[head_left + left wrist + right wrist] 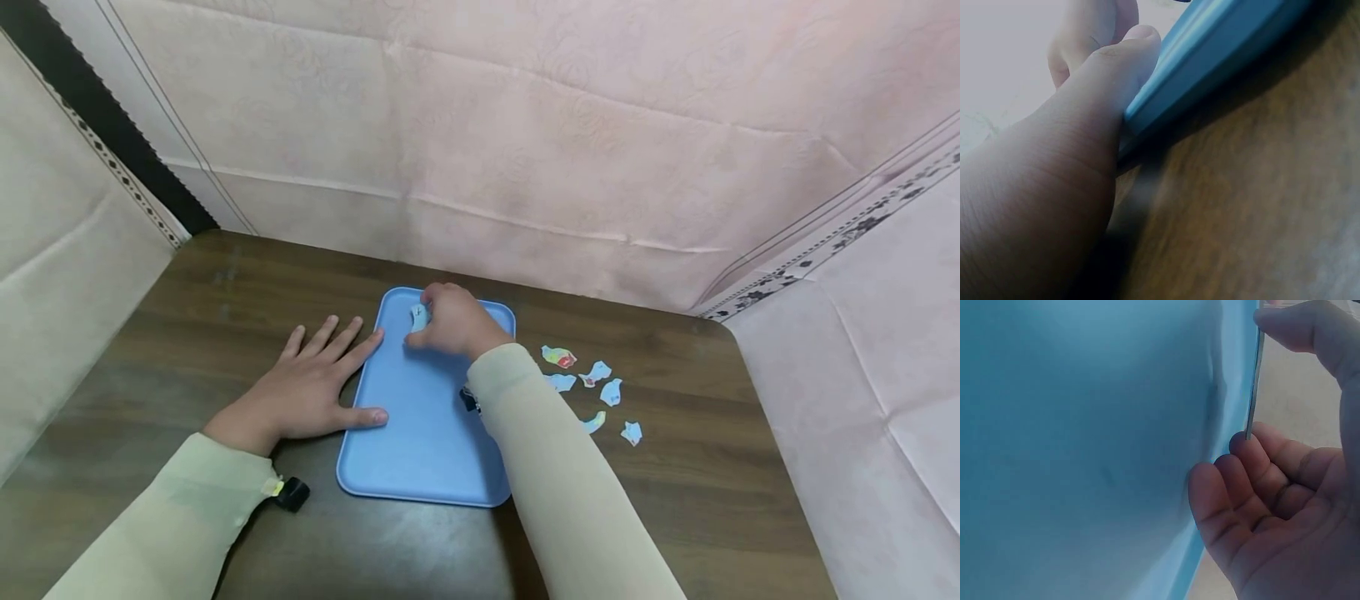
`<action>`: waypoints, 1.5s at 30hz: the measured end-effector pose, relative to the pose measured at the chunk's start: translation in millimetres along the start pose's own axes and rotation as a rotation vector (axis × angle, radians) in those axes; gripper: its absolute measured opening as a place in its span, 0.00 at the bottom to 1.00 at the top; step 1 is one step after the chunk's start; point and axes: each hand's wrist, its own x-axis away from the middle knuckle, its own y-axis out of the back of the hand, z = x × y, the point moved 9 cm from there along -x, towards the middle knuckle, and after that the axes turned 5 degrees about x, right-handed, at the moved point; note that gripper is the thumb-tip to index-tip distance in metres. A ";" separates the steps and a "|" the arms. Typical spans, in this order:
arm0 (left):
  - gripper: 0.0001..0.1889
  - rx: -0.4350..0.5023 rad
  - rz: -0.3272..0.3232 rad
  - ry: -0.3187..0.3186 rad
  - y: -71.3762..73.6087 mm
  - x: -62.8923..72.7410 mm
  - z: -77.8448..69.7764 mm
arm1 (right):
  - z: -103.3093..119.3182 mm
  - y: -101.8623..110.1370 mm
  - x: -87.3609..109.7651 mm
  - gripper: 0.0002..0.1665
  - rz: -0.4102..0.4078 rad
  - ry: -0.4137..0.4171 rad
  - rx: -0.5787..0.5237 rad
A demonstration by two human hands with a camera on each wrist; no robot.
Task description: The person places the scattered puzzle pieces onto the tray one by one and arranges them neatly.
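A light-blue rectangular tray lies on the brown table between the hands. My left hand is spread with straight fingers at the tray's left side, its thumb over the rim and its little-side fingers reaching away from it. Over the far end of the tray, my right hand pinches a flat light-blue puzzle piece between thumb and fingers. In the right wrist view, the thin edge of the puzzle piece stands between thumb and fingertips, with the tray beside it.
Several small irregular puzzle pieces with printed colours lie right of the tray, among them a yellow-green and red piece and a blue one. Patterned pale cloth hangs behind the table and along both sides.
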 end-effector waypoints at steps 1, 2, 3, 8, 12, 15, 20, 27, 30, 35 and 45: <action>0.67 -0.001 0.000 0.000 0.2 -0.4 -0.2 | 0.0 -0.6 0.0 0.44 0.004 -0.005 0.006; 0.67 -0.001 0.002 0.000 0.2 -0.9 -0.4 | 0.0 -1.1 -0.2 0.43 0.005 -0.009 0.010; 0.67 -0.001 0.003 0.000 0.1 -1.4 -0.7 | -0.3 -1.8 -0.5 0.43 0.007 -0.012 0.017; 0.67 -0.005 0.005 0.001 0.0 -3.0 -0.5 | -1.6 -4.6 -1.7 0.42 0.008 -0.013 0.040; 0.67 -0.005 0.006 0.000 0.1 -3.3 -0.2 | -1.5 -7.4 -1.9 0.43 0.019 -0.008 0.061; 0.67 -0.009 0.007 0.000 0.1 -3.1 0.3 | -0.3 -8.5 -1.2 0.43 0.026 -0.005 0.071; 0.67 -0.009 0.007 -0.001 0.1 -3.4 -0.7 | -0.6 -8.5 0.4 0.44 0.028 -0.011 0.082; 0.67 -0.010 0.007 0.002 0.5 -3.3 -1.6 | -1.5 -7.0 3.9 0.46 0.031 -0.016 0.079; 0.67 -0.007 0.010 0.005 1.3 -2.4 -2.0 | -3.1 -4.4 6.5 0.50 0.037 -0.024 0.069; 0.67 0.009 0.004 -0.005 4.1 -0.8 -4.3 | -10.5 6.5 11.9 0.54 0.035 -0.048 0.052; 0.67 0.007 0.007 0.007 0.9 0.5 -1.8 | -38.6 56.5 38.6 0.49 -0.028 -0.088 -0.115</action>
